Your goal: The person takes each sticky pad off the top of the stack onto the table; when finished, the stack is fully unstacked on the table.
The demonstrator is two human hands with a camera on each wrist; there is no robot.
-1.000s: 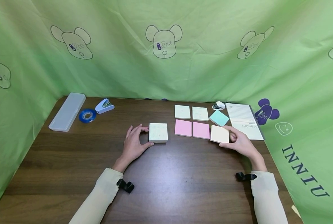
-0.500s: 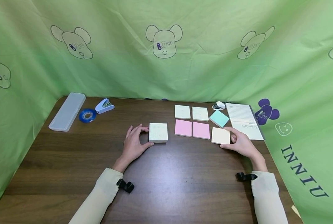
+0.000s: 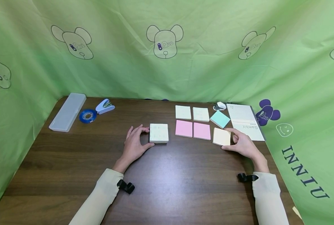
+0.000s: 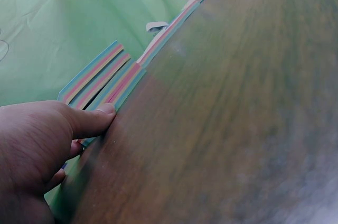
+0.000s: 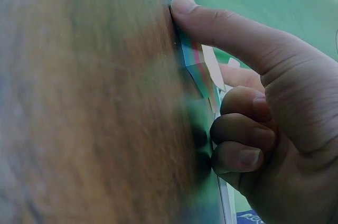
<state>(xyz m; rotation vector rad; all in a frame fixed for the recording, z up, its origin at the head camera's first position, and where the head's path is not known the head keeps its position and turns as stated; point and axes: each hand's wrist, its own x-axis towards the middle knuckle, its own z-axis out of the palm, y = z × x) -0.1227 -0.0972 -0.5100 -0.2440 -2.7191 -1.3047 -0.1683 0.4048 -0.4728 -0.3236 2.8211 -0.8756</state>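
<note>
Head view, with both wrist views. The right hand (image 3: 244,144) grips the cream sticky-note pad (image 3: 221,137) near the right edge of the desk (image 3: 167,184) — thumb along the pad's near edge, index finger over its far edge, the other fingers curled behind it, as the right wrist view confirms (image 5: 248,129). The pad lies flat, just beside the right-hand pad of the two pink pads (image 3: 193,129) and slightly askew to them.

The left hand (image 3: 134,145) rests at mid-desk against the left side of the thick white pad (image 3: 159,133); its thumb tip touches the near edge (image 4: 105,110), fingers relaxed and slightly bent, not clasping it.

Toward the far edge lie two pale yellow pads (image 3: 192,113), a teal pad (image 3: 219,119), a small white stapler (image 3: 219,106) and a lined notebook (image 3: 245,121). At the far left corner: a clear pencil case (image 3: 67,111), a blue tape roll (image 3: 87,116), a blue-and-white stapler (image 3: 105,106).

Judged from the layout, four pads already sit in a tidy grid; the cream pad is nearly in line, while the teal and white pads seem unplaced — roughly half remains.
</note>
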